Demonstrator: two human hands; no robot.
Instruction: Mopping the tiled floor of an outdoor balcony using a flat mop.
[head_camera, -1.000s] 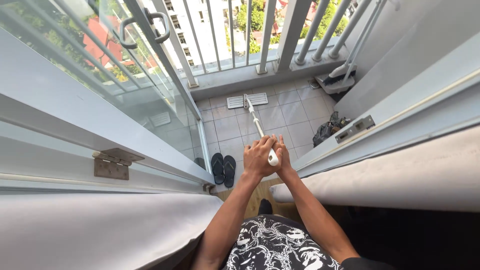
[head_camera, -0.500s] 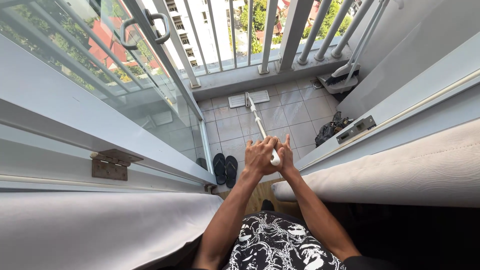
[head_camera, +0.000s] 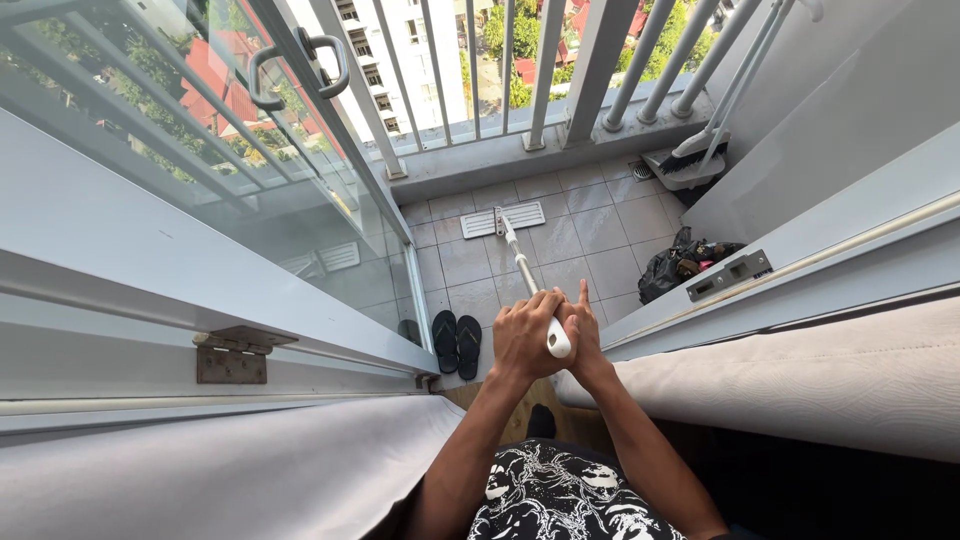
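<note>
Both of my hands grip the top of a white mop handle (head_camera: 524, 268) in front of me. My left hand (head_camera: 525, 338) wraps around it from the left, and my right hand (head_camera: 582, 335) closes on it from the right with one finger raised. The handle runs down and away to a flat white mop head (head_camera: 503, 219) that lies on the grey tiled balcony floor (head_camera: 590, 230), near the far railing.
A pair of black flip-flops (head_camera: 456, 340) lies by the doorway. A glass sliding door (head_camera: 300, 180) stands on the left, and its frame (head_camera: 820, 250) on the right. A broom and dustpan (head_camera: 690, 160) lean in the far right corner. A dark bundle (head_camera: 680, 265) sits against the right wall.
The mop head has slid slightly left and farther out across the tiles. My hands have stayed on the handle's top, and my right finger has lifted.
</note>
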